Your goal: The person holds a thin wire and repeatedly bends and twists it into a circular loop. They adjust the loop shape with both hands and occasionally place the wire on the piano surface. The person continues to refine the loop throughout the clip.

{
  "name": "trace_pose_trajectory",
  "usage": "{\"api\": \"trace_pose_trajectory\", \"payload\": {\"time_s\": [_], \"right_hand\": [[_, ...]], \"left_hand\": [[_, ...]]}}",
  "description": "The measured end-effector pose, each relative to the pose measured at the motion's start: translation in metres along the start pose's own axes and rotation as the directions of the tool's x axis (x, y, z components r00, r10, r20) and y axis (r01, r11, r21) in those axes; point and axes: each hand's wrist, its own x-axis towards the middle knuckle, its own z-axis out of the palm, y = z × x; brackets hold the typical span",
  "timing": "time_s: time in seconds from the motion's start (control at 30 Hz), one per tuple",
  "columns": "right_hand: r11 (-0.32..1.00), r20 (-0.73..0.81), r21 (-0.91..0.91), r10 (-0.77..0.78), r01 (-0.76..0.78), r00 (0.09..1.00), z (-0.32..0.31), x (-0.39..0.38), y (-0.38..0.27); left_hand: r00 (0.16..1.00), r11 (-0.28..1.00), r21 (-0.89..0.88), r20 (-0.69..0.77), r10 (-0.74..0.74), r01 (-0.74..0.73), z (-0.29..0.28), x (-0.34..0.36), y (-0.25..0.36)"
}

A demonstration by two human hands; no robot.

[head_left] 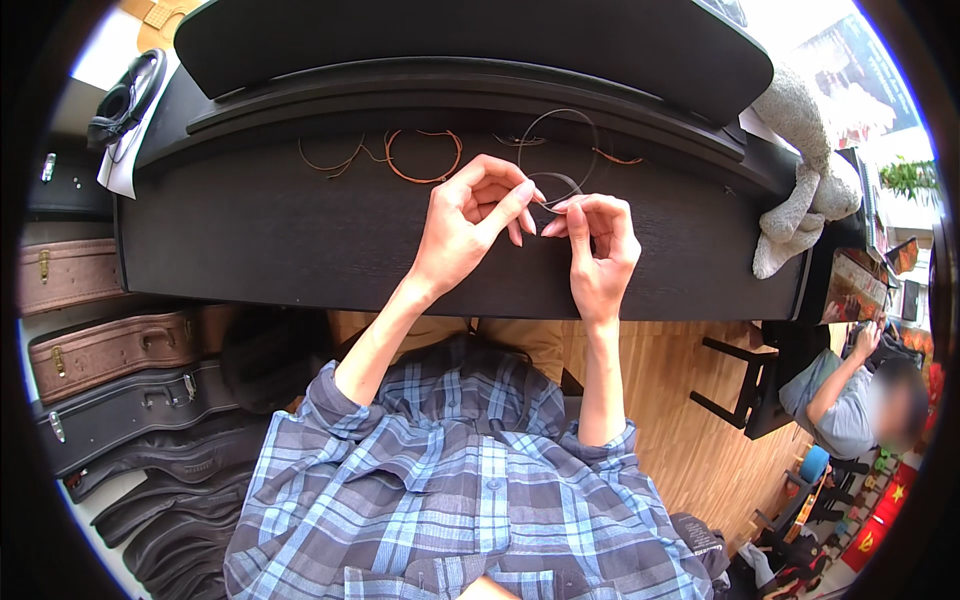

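Note:
My left hand [470,212] and my right hand [602,245] meet over a black, piano-like top [250,230]. Thumb and fingers of each are pinched on a thin grey guitar string [567,181], coiled in loops. One wide loop of it rises beyond the fingertips. Exactly where the string's ends lie between my fingers is too small to see. Past my left hand, a round bronze-coloured coiled string [461,155] lies on the black surface, beside a looser string [335,168]. An orange-brown string end [618,158] shows beyond my right hand.
A raised black panel [470,40] bounds the far side. Headphones [128,100] rest at far left, a grey plush toy [810,190] at right. Instrument cases [120,345] line the left. A seated person [840,395] is at right, near a black stool [745,385].

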Motion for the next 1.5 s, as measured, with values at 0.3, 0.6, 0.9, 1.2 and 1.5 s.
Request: {"api": "trace_pose_trajectory", "payload": {"time_s": [0.3, 0.6, 0.9, 1.2, 1.5], "right_hand": [[0.997, 0.004, -0.076, -0.018, 0.019, 1.000, -0.0005, 0.0007, -0.0027], [0.999, 0.022, -0.048, -0.019, 0.020, 1.000, -0.0008, 0.0012, -0.0026], [0.991, 0.111, -0.125, -0.041, 0.055, 0.993, -0.0012, 0.0005, -0.0038], [0.990, 0.070, -0.140, -0.009, 0.019, 0.997, -0.0005, 0.0008, -0.0049], [0.989, 0.012, -0.147, 0.039, -0.036, 0.999, 0.0021, 0.0013, -0.0060]], "left_hand": [[0.999, 1.000, -0.009, 0.029, -0.023, 0.023, 0.0013, -0.0011, 0.0028], [0.997, 0.998, -0.034, 0.060, -0.055, 0.057, 0.0014, -0.0009, 0.0040], [0.993, 0.979, 0.196, 0.116, 0.035, -0.057, 0.0068, -0.0013, 0.0064], [0.982, 0.937, 0.306, 0.133, 0.133, -0.168, 0.0045, -0.0016, 0.0028], [0.988, 0.915, 0.383, 0.132, 0.080, -0.125, 0.0037, -0.0045, 0.0091]]}}
